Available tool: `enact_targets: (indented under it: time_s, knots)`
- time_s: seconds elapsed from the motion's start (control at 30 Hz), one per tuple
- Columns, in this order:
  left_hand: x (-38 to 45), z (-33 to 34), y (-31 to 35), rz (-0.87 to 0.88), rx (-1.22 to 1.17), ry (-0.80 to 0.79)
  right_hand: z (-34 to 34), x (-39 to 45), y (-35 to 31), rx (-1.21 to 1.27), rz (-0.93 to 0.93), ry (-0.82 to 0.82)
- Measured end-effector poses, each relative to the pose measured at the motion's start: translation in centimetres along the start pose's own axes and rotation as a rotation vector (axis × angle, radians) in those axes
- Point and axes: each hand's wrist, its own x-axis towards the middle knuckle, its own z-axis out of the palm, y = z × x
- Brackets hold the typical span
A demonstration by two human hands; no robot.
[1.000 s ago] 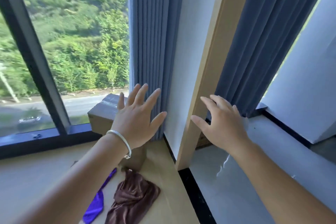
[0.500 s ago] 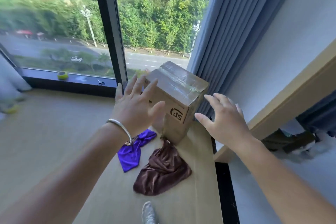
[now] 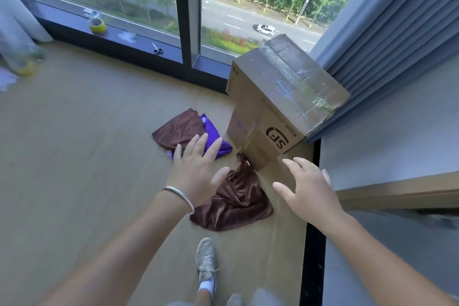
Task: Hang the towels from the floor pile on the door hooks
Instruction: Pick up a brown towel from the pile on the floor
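1. Both the left hand (image 3: 196, 174) and right hand (image 3: 306, 187) are hovering open and empty above the towels on the floor (image 3: 74, 156).
2. The near brown towel (image 3: 233, 202) is lying against the cardboard box (image 3: 275, 107), its tip possibly pinned underneath; pulling could be snagging it.
3. The purple towel (image 3: 213, 141) is overlapping the far brown towel (image 3: 180, 128), so one grab risks lifting both.

Both bare arms reach forward and down; left hand (image 3: 196, 176) and right hand (image 3: 308, 189) spread flat, palms down, holding nothing.

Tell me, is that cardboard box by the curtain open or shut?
Shut. The cardboard box has its top flaps lying flat and closed, with clear tape running across them. What is inside cannot be seen.
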Motion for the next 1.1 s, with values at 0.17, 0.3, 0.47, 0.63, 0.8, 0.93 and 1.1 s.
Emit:
enact_targets:
  time_s: [0.17,0.3,0.47,0.63,0.8,0.93,1.1]
  knots:
    - [1.7,8.9,-3.1,-0.065,-0.017,-0.178,8.2,4.6,0.9,-0.019,-0.022,-0.184]
    - [3.9,18.9,-5.6,-0.117,-0.06,-0.261,17.9,10.0,2.6,-0.052,-0.081,-0.292]
    - [8.1,33.7,-8.6,-0.114,-0.182,-0.272,33.6,16.6,5.5,-0.049,-0.156,-0.369]
    - [13.4,48.6,-12.2,-0.17,-0.293,-0.265,48.2,21.8,9.2,-0.06,-0.215,-0.384]
    - [19.2,60.1,-15.2,-0.097,-0.257,-0.339,58.9,27.4,12.8,-0.045,-0.186,-0.369]
    - [24.0,65.8,-17.1,0.007,-0.193,-0.374,64.9,31.4,15.1,-0.037,-0.232,-0.366]
    - [28.0,70.3,-18.1,0.072,-0.239,-0.368,69.4,33.8,16.6,-0.018,-0.328,-0.384]
